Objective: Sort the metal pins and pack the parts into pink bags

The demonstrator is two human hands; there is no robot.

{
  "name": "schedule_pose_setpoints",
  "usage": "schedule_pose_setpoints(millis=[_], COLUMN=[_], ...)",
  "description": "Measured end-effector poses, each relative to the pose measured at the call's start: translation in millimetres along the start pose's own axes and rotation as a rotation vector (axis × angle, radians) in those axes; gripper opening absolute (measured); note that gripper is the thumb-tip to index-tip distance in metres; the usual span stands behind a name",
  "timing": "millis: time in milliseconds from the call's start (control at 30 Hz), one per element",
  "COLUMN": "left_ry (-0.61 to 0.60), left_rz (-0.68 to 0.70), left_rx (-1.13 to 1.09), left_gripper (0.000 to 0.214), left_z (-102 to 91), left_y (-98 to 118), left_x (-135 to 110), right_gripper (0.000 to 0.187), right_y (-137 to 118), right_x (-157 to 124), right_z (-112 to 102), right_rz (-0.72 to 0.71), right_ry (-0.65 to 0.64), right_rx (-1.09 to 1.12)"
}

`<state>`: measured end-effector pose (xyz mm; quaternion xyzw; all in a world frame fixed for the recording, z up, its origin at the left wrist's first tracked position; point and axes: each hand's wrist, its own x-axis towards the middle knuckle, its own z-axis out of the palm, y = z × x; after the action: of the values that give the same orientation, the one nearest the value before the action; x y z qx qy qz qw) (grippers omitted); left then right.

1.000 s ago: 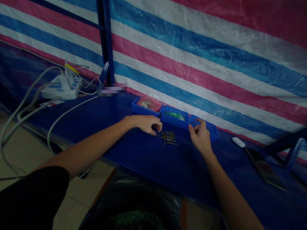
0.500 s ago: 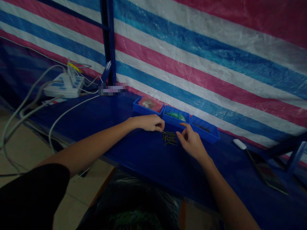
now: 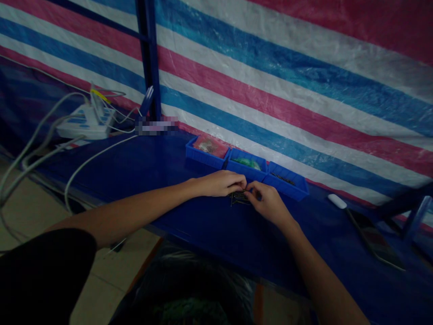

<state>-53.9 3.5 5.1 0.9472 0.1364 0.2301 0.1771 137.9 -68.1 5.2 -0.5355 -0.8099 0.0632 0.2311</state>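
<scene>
A small pile of thin, dark brass-coloured screws [image 3: 238,197] lies on the blue table, partly hidden under my hands. My left hand [image 3: 225,183] is closed in a pinch over the pile's far left side. From the other side my right hand [image 3: 267,198] comes in, thumb and forefinger also pinched. The fingertips of both hands meet just above the screws; what sits between them is too small and dark to make out. Behind the hands stand three blue bins: one with a reddish bag [image 3: 210,147], one with green bagged bits [image 3: 248,162], one with dark slender pieces [image 3: 283,178].
On the right lie a white oblong gadget [image 3: 337,201] and a dark phone [image 3: 375,239]. A white power strip [image 3: 86,122] with looping cables [image 3: 40,131] occupies the left end. A striped plastic sheet [image 3: 270,90] and a blue post [image 3: 149,58] rise behind the table [image 3: 203,225].
My left hand has moved right over the screws to meet my right hand. My right hand's raised forefinger has come down, and its fingers have closed into a pinch.
</scene>
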Motion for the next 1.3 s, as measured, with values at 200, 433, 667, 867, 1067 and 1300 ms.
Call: schedule_pose_setpoints(millis=[200, 433, 667, 867, 1067, 1300], left_ry=[0.041, 0.072, 0.150, 0.231, 0.191, 0.202], left_rz=[-0.050, -0.043, -0.018, -0.027, -0.049, -0.062], left_rx=[0.017, 0.056, 0.015, 0.027, 0.026, 0.001], left_gripper=[0.011, 0.011, 0.012, 0.013, 0.014, 0.018], left_z=[-0.9, -1.2, -1.1, -0.6, 0.6, 5.2], left_y=[0.4, 1.0, 5.9, 2.3, -0.3, -1.6], left_x=[-0.8, 0.1, 1.2, 1.7, 1.2, 1.0], right_gripper=[0.013, 0.014, 0.011, 0.013, 0.014, 0.015], right_y=[-4.2, -3.8, -3.8, -6.3, -4.2, -4.4], right_x=[-0.9, -0.6, -0.6, -1.0, -1.0, -1.2], right_z=[-0.9, -0.7, -1.1, -3.4, -2.3, -2.9], right_rz=[0.031, 0.037, 0.043, 0.050, 0.049, 0.061], right_ry=[0.035, 0.045, 0.055, 0.095, 0.101, 0.082], right_rx=[-0.010, -0.026, -0.001, -0.010, -0.019, -0.020])
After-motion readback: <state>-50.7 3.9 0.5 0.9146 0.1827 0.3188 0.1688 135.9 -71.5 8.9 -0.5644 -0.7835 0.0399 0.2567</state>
